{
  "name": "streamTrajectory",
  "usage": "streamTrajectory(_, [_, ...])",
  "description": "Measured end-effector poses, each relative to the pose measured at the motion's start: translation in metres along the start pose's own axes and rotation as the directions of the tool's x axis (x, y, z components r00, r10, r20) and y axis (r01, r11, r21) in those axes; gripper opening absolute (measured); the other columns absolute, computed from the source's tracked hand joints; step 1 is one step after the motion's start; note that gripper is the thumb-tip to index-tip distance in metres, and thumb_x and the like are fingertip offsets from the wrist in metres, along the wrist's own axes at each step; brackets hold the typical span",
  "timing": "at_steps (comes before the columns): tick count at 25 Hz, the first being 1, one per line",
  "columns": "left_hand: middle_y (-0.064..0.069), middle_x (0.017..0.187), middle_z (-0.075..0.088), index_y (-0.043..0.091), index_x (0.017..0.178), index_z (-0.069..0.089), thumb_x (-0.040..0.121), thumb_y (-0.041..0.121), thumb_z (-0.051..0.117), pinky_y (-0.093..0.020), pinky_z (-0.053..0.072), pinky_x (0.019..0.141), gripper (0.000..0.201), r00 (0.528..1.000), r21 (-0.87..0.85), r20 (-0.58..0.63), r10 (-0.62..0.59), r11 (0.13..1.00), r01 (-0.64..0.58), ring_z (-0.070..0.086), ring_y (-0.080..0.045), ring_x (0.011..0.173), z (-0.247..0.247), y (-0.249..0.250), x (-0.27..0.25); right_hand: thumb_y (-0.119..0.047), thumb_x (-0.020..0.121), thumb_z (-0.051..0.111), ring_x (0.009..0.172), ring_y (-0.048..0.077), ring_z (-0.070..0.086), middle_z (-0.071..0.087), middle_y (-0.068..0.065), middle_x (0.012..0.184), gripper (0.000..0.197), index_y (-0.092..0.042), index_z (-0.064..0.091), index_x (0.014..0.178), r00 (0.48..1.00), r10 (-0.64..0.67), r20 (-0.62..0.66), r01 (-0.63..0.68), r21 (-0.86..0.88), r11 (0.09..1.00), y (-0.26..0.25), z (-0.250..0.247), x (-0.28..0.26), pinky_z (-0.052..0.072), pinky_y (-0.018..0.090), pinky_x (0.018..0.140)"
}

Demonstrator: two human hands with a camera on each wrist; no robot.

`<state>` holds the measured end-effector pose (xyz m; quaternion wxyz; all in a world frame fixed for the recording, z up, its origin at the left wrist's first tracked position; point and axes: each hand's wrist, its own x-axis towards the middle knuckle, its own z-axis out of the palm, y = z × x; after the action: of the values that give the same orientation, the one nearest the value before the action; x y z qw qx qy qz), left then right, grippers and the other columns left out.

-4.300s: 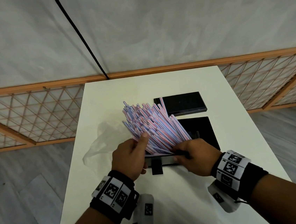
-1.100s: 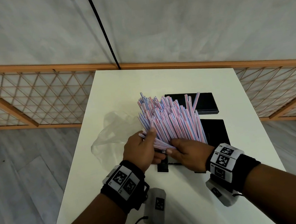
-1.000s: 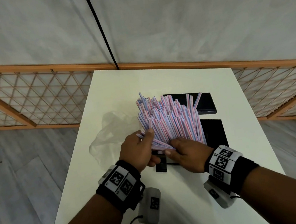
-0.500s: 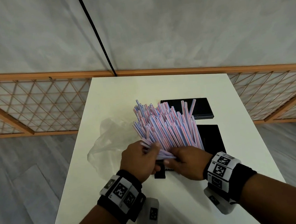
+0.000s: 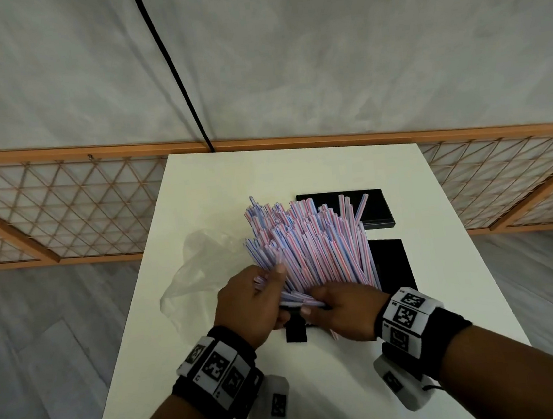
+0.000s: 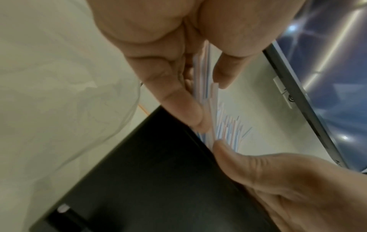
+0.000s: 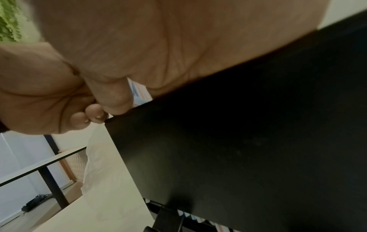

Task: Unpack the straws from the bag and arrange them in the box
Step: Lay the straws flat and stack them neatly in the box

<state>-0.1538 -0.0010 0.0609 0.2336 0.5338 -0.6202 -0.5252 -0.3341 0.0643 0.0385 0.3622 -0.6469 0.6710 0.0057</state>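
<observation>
A thick bundle of pink-and-blue striped straws [image 5: 309, 246] fans out away from me over the black box [image 5: 393, 265]. My left hand [image 5: 276, 287] grips the bundle's left side, thumb on top. In the left wrist view its fingers [image 6: 178, 97] pinch several straws [image 6: 208, 94] above the box [image 6: 149, 180]. My right hand [image 5: 315, 302] curls over the straws' near ends at the box's front edge. The right wrist view shows curled fingers [image 7: 115, 97], a glimpse of straws [image 7: 139, 92] and the box wall [image 7: 258, 141]. The empty clear bag [image 5: 199, 272] lies to the left.
The box's black lid [image 5: 370, 206] lies flat behind the box. A black tab [image 5: 296, 331] sticks out from the box's near edge. The white table [image 5: 231, 180] stands against an orange lattice fence [image 5: 64, 214] and a grey wall.
The fan of straws has swung from leaning left to pointing more straight back over the box. Both hands stay at its near end, the left thumb shifting slightly.
</observation>
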Motion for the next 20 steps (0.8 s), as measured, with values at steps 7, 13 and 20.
streamTrajectory(7, [-0.013, 0.069, 0.073, 0.008, 0.08, 0.065, 0.095, 0.044, 0.061, -0.058, 0.061, 0.06, 0.039, 0.996, -0.232, -0.009, -0.087, 0.969, 0.083, 0.073, -0.034, 0.06, 0.007, -0.001, 0.001, -0.055, 0.097, 0.041, 0.084, 0.017, 0.055, 0.056, -0.005, 0.091, 0.029, -0.027, 0.048, 0.1, 0.997, -0.041, -0.06, 0.046, 0.095, 0.994, -0.003, -0.002, -0.001, 0.05, 0.037, 0.082])
streamTrajectory(13, [-0.002, 0.079, 0.063, 0.025, 0.089, 0.049, 0.081, 0.062, 0.066, -0.054, 0.059, 0.067, 0.042, 0.996, 0.065, -0.085, 0.0, 0.998, 0.006, 0.069, -0.029, 0.066, -0.001, -0.013, 0.003, -0.056, 0.082, 0.06, 0.083, 0.015, 0.058, 0.06, -0.006, 0.091, 0.034, -0.025, 0.057, 0.096, 0.967, -0.042, -0.25, 0.052, 0.034, 0.998, 0.002, -0.003, -0.017, 0.05, 0.033, 0.075])
streamTrajectory(20, [0.002, 0.064, 0.067, 0.02, 0.074, 0.057, 0.075, 0.057, 0.076, -0.047, 0.06, 0.061, 0.042, 0.999, 0.147, -0.047, 0.004, 0.989, 0.003, 0.067, -0.021, 0.059, 0.001, -0.015, 0.006, -0.07, 0.083, 0.053, 0.066, 0.014, 0.054, 0.054, -0.006, 0.069, 0.048, -0.022, 0.049, 0.076, 0.893, 0.255, -0.371, -0.275, 0.0, 0.962, 0.029, -0.014, -0.04, 0.043, 0.029, 0.059])
